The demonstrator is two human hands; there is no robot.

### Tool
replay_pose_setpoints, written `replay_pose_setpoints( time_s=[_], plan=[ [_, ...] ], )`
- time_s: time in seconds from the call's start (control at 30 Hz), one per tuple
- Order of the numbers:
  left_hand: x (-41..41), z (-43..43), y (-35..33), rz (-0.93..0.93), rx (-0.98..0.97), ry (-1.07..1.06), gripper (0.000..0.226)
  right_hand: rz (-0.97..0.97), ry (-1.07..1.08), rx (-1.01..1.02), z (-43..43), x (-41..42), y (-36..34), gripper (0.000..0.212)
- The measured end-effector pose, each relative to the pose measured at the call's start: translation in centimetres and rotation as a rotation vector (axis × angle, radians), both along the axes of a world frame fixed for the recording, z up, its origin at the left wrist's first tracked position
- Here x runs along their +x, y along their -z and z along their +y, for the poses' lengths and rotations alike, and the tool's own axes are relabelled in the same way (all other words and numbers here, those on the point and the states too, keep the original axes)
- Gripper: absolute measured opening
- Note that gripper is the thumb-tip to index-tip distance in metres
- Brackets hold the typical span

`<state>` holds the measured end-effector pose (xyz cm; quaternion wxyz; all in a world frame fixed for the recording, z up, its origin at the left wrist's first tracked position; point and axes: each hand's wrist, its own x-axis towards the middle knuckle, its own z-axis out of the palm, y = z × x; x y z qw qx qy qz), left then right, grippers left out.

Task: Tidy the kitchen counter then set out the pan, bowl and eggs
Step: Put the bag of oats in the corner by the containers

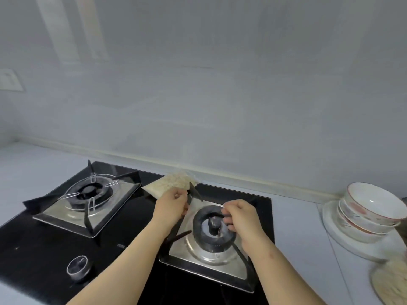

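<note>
Several bowls (370, 208) well beyond right hand (240, 216)

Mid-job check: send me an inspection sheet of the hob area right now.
Surface: black glass hob set in a pale counter.
Job's things: stacked bowls on a plate, far right; pan and eggs not seen.
Clutter: bag of pale grains at the hob's back edge; woven mat at lower right; wire ring on the left burner.
Hands: left hand and right hand over the right burner, fingers curled; what they hold is unclear.
Cables: nothing seen.
Surroundings: grey wall, socket upper left.
</note>
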<state>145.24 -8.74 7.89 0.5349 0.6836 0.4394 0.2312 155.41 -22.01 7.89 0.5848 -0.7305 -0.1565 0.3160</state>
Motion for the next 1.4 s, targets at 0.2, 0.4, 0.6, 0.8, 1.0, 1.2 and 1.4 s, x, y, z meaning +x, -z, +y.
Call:
replay_pose_setpoints(
  time_s=[0.2, 0.4, 0.6, 0.8, 1.0, 1.2, 1.4],
  plan=[
    [-1.0, 8.3, 2.6, 0.109, 0.029, -0.153, 0.031, -0.031, 0.019, -0.021, 7.7, -1.8, 0.3, 0.014],
    [1.0, 13.2, 6.8, -0.037, -0.6, -0.449, 0.062, 0.003, 0.022, -0.054, 11.0, -2.4, 0.6, 0.016],
    [4.0, 15.9, 7.7, -0.146, -0.847, -0.475, 0.074, 0.033, 0.064, -0.104, 12.2, -1.6, 1.4, 0.012],
    [4.6, 16.3, 7.1, -0.116, -0.79, -0.457, 0.076, 0.04, 0.104, -0.09, 13.3, -0.9, 1.6, 0.012],
    [4.8, 15.4, 7.2, -0.082, -0.548, -0.39, 0.077, -0.035, 0.124, -0.056, 15.8, 0.7, 0.4, 0.014],
    [2.9, 16.5, 7.1, -0.415, -0.688, -0.411, 0.062, -0.014, 0.109, -0.044, 16.3, 0.9, 0.7, 0.013],
    [0.3, 16.8, 4.1, -0.92, -1.003, -0.224, 0.025, 0.059, 0.089, 0.021, 17.1, 0.8, -0.4, 0.007]
  ],
)
